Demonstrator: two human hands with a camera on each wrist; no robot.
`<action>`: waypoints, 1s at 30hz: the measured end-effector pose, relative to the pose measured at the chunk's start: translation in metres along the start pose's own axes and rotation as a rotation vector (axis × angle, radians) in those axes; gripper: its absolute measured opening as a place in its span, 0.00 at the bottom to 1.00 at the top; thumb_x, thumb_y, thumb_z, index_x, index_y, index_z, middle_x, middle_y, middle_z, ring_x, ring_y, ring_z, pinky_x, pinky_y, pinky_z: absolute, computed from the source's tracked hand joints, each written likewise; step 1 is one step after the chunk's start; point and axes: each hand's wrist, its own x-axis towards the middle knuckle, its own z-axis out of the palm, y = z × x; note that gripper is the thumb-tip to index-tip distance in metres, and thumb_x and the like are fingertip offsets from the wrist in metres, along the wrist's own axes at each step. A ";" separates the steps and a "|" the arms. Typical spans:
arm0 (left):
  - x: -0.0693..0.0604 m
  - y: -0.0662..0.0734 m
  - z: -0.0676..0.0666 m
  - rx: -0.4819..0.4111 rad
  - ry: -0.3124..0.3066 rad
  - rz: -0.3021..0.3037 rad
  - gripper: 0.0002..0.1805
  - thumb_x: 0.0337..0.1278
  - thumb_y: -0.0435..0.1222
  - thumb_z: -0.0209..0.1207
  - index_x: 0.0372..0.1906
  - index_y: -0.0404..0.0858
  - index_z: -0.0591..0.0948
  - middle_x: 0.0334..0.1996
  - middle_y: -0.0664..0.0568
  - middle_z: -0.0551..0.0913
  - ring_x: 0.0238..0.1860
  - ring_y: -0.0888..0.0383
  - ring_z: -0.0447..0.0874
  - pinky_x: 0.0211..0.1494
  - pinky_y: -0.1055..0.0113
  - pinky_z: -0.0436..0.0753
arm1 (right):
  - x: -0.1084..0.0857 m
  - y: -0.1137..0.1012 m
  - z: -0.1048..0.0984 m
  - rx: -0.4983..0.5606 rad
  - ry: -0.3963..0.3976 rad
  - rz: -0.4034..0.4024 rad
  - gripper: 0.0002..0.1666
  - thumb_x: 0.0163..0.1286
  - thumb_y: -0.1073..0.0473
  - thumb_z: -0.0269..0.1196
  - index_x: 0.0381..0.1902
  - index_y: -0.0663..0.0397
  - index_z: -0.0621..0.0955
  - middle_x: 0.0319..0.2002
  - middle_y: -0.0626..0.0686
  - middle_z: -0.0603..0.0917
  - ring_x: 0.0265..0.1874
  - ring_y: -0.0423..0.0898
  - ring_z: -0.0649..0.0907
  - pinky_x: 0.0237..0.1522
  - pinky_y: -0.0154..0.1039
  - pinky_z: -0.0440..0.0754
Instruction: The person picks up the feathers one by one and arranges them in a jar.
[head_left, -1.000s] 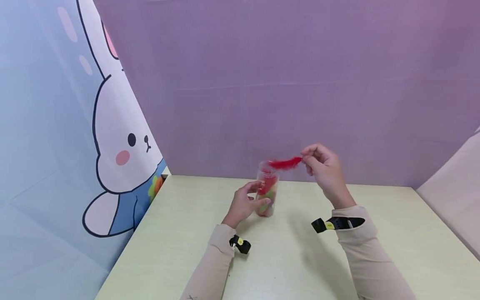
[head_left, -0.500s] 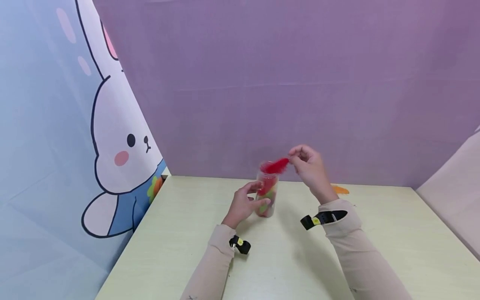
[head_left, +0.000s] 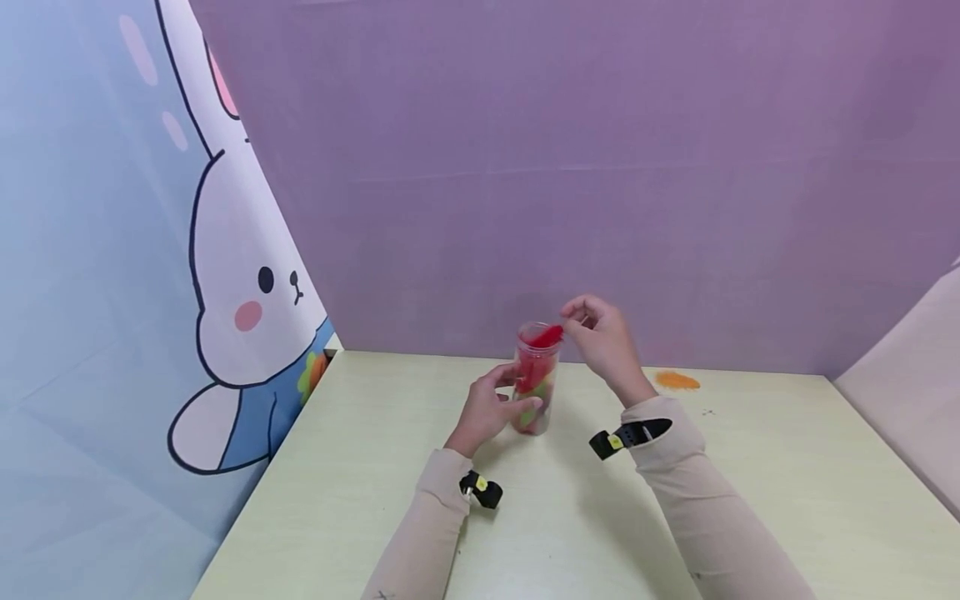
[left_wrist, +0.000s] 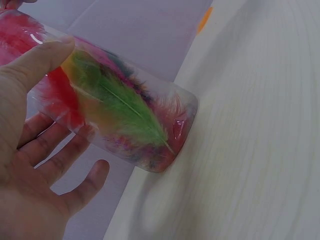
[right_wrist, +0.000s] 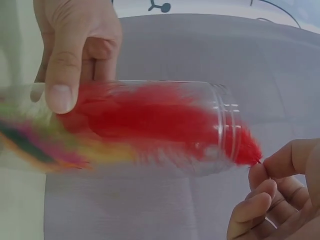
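A clear plastic jar stands upright on the table, filled with colourful feathers. Through its wall in the left wrist view, a green feather shows among red, yellow and pink ones. My left hand grips the jar from the left, thumb on the near side. At the mouth, my right hand pinches the tip of a red feather between thumb and forefinger. Most of that feather lies inside the jar; only its end pokes past the rim.
An orange feather lies on the pale table near its back edge, right of the jar. Behind rises a purple cloth wall; a curtain with a rabbit print hangs at the left.
My right hand has moved left and slightly down to the jar, lowering the red feather through its mouth. The orange feather has come into view behind the right arm. My left hand stays put.
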 end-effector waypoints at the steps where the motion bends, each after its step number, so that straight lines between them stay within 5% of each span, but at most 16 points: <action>1: 0.000 0.000 0.000 0.001 0.000 0.001 0.38 0.52 0.53 0.75 0.69 0.52 0.76 0.62 0.56 0.83 0.63 0.53 0.79 0.64 0.53 0.82 | 0.000 0.000 0.001 -0.010 0.001 -0.001 0.09 0.69 0.64 0.59 0.43 0.59 0.83 0.32 0.53 0.80 0.29 0.48 0.76 0.29 0.36 0.74; 17: 0.002 -0.004 0.000 0.000 0.008 0.025 0.39 0.50 0.53 0.76 0.68 0.50 0.77 0.60 0.55 0.84 0.62 0.53 0.81 0.62 0.52 0.83 | -0.002 0.003 0.011 -0.047 -0.001 -0.009 0.10 0.64 0.64 0.60 0.42 0.58 0.84 0.32 0.54 0.82 0.28 0.50 0.77 0.25 0.37 0.75; 30: 0.002 -0.003 0.002 0.011 0.008 0.023 0.38 0.50 0.54 0.76 0.67 0.52 0.78 0.60 0.56 0.84 0.62 0.53 0.81 0.62 0.53 0.83 | -0.007 0.010 0.009 -0.023 -0.003 0.052 0.10 0.73 0.54 0.62 0.43 0.55 0.84 0.35 0.54 0.82 0.33 0.50 0.77 0.31 0.38 0.76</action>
